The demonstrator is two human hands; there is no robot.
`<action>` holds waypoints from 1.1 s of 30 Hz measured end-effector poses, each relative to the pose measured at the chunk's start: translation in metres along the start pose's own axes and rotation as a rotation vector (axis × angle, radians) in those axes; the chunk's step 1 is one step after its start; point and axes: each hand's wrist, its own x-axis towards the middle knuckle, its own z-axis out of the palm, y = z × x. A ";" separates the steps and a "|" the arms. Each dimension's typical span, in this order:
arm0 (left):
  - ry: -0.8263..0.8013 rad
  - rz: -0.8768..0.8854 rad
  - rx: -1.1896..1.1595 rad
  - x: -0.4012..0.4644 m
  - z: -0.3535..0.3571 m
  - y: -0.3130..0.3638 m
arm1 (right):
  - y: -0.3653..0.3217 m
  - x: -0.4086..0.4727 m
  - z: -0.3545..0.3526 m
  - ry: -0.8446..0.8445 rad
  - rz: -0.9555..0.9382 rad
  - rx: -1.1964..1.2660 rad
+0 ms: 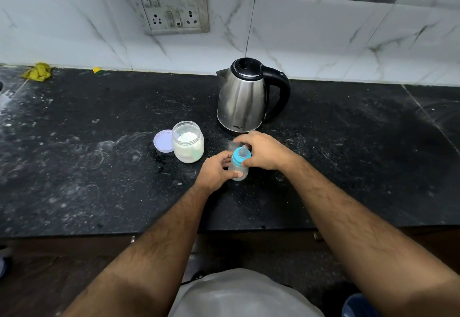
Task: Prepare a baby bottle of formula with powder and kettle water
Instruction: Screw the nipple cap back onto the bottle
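Observation:
A small clear baby bottle (241,173) with a blue collar and a clear teat (242,153) stands on the black counter. My left hand (215,170) wraps around the bottle's body. My right hand (265,151) grips the blue collar from the right. Left of the bottle stands an open clear jar of white powder (188,141), its pale lilac lid (163,140) lying beside it. A steel kettle (242,97) with a black handle and a shut lid stands behind the bottle.
The black stone counter (99,167) is dusted with white marks. A yellow cloth (38,71) and a small yellow scrap (97,70) lie at the back left by the tiled wall. A wall socket plate (171,5) hangs above.

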 end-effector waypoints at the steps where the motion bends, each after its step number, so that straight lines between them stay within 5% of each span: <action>1: -0.001 0.000 0.000 0.000 0.000 0.000 | 0.000 0.001 0.001 0.029 0.003 0.006; 8: 0.001 -0.010 0.028 0.000 0.000 -0.004 | -0.012 0.002 0.017 0.187 0.159 -0.273; 13: 0.009 0.003 0.019 0.000 0.001 -0.002 | -0.004 0.000 -0.002 -0.072 0.055 -0.041; 23: 0.001 0.010 -0.011 -0.001 0.002 -0.004 | -0.004 -0.001 0.024 0.205 0.109 -0.328; 29: 0.006 0.013 0.012 0.000 0.002 -0.003 | 0.003 0.001 -0.003 -0.013 0.002 -0.027; 33: 0.007 0.015 -0.001 0.001 0.002 -0.004 | 0.003 -0.002 0.012 0.148 0.046 -0.065</action>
